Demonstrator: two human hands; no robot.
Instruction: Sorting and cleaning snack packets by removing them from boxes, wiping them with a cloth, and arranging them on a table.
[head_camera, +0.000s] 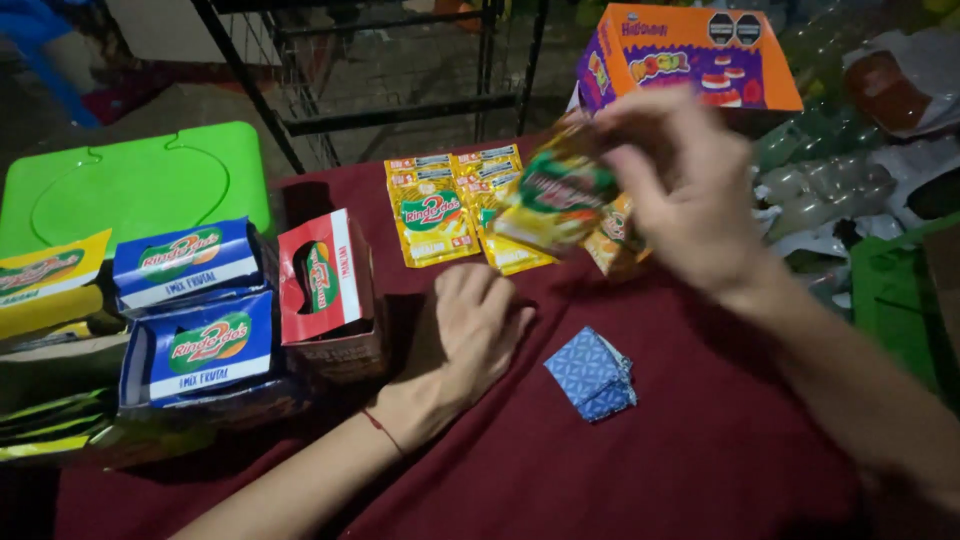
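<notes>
My right hand (680, 185) is raised over the dark red cloth (620, 470) and pinches a yellow-and-green sachet (555, 200), blurred by motion. A few more orange and yellow sachets (615, 235) seem tucked under the same hand. My left hand (475, 335) rests knuckles-up on the cloth, fingers curled and holding nothing, with a thin red thread at the wrist. Just beyond it several yellow sachets (432, 225) lie spread flat in a row.
A folded blue patterned cloth (592, 375) lies right of my left hand. A red box (325, 280) and two blue boxes (205, 320) stand at left, with a green lid (130, 185) behind. An orange-and-purple box (690, 55) sits at the back. Plastic bottles (820, 190) lie at right.
</notes>
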